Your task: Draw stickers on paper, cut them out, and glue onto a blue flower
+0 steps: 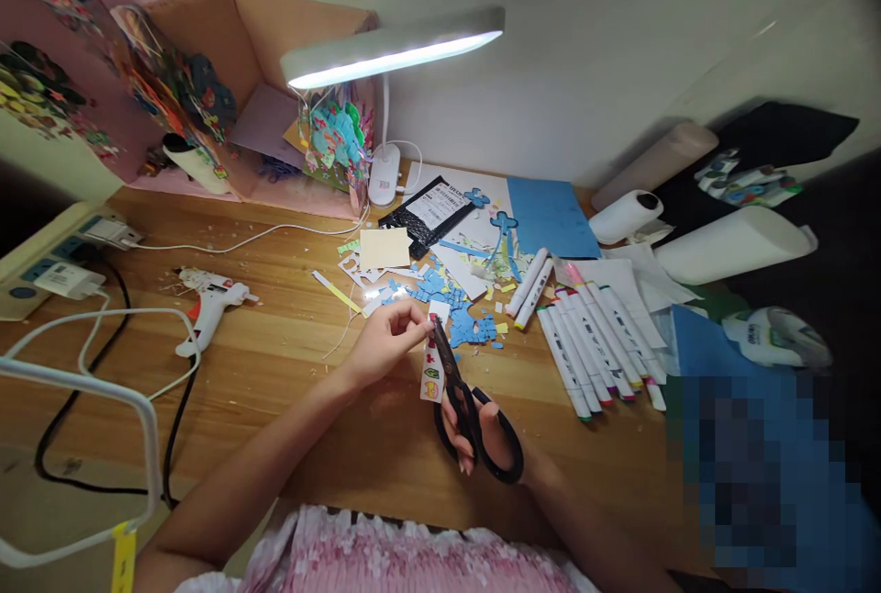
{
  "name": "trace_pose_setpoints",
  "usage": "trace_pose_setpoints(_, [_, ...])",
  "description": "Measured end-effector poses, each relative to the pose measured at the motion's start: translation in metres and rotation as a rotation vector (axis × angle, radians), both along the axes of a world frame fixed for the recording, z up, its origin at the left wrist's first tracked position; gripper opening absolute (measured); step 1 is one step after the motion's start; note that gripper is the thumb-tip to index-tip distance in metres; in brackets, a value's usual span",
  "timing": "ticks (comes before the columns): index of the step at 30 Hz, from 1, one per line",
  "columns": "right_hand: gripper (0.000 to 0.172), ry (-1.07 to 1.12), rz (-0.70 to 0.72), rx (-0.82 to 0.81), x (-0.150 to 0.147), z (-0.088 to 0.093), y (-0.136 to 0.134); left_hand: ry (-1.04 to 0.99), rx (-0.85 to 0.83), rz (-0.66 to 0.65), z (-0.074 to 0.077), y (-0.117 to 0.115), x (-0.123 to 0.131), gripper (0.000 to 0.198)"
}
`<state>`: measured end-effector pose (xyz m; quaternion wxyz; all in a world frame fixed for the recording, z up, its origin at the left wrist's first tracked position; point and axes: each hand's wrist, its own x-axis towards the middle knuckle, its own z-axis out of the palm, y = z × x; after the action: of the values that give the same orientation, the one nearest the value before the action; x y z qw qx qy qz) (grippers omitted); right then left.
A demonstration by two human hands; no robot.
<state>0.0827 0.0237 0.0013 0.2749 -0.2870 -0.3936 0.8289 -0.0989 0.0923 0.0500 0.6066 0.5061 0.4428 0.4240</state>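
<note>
Near the middle of the desk, my left hand (395,336) pinches the upper part of a narrow white paper strip (432,388) printed with small coloured pictures. My right hand (492,428) has its fingers through the handles of black-handled scissors (460,382). The scissor blades point up and away, lying over the strip with their tips close to my left fingertips. Whether the blades are cutting the paper cannot be made out. Just beyond the hands lie blue paper scraps (472,325) and a cream square pad (384,249).
White markers (585,350) lie in a row at right. A glue gun (210,308) rests at left among cables. Behind stand a lit desk lamp (395,47) and a pink cardboard box (295,189) with cutouts. White rolls (736,244) lie at back right.
</note>
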Motion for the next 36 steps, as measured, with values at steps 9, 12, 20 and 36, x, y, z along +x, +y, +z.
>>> trace_pose_setpoints(9, [0.066,-0.027,-0.008,0.038,0.002,0.002,-0.001,0.002,-0.014,-0.019,0.003,0.001,-0.001,0.025])
trace_pose_setpoints(12, [0.065,-0.029,0.006,0.032,0.004,0.004,-0.001,-0.003,-0.031,-0.035,0.003,0.002,-0.004,0.026])
trace_pose_setpoints(20, [0.064,-0.013,0.027,0.005,0.006,0.000,0.000,-0.013,-0.050,-0.093,0.007,0.004,-0.010,0.026])
trace_pose_setpoints(36, [0.064,-0.154,0.062,0.142,0.006,0.011,-0.001,0.008,0.018,0.020,0.002,0.005,-0.011,0.023])
